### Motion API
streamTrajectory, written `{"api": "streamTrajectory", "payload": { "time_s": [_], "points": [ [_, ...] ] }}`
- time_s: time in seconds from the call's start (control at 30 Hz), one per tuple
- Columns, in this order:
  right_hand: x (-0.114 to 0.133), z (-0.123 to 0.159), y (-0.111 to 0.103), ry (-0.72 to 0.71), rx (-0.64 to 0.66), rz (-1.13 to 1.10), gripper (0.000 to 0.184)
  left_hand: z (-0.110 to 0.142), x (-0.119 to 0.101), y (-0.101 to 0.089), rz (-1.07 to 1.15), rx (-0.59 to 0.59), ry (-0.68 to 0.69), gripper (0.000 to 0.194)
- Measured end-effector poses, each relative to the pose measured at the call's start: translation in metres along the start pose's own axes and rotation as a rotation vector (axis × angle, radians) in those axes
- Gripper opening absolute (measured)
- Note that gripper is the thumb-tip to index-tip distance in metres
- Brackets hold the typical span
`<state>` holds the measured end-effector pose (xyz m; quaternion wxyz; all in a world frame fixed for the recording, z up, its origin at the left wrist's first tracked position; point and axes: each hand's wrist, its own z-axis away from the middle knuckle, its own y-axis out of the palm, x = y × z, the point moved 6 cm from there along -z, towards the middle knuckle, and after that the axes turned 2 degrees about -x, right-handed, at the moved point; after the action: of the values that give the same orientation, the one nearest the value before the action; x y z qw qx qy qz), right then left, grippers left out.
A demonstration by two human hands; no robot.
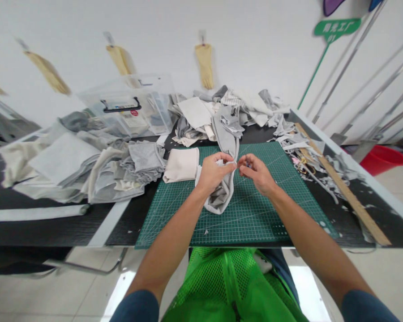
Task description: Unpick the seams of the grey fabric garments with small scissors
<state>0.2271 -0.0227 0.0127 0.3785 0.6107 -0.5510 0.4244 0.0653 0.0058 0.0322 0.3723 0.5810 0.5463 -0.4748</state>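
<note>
My left hand (216, 173) pinches the edge of a grey piece of fabric (221, 197), which hangs in a loop over the green cutting mat (255, 219). Close by on the right, my right hand (255, 172) is closed around a small dark tool (247, 162); it looks like thread snips, though the fingers cover most of it. A small gap separates the two hands. Left of the grey fabric, a folded cream cloth (181, 164) lies partly on the mat.
Piled fabric (63, 152) covers the table's left side, in front of a clear plastic box (130, 107). More scraps (228, 107) are heaped at the back. Along the right lie a long wooden ruler (342, 183), offcuts and gold-handled scissors (301, 168). A red bucket (384, 160) stands beyond.
</note>
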Motion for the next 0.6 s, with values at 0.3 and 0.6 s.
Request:
{"api": "streamTrajectory", "payload": {
  "time_s": [0.3, 0.6],
  "points": [
    [0.012, 0.002, -0.002, -0.209, -0.108, 0.456, 0.042, -0.004, 0.002, -0.005, 0.072, -0.105, 0.078, 0.022],
    [0.019, 0.009, 0.013, -0.312, -0.083, 0.581, 0.049, -0.004, 0.005, -0.009, 0.077, -0.201, 0.101, 0.021]
  ]
}}
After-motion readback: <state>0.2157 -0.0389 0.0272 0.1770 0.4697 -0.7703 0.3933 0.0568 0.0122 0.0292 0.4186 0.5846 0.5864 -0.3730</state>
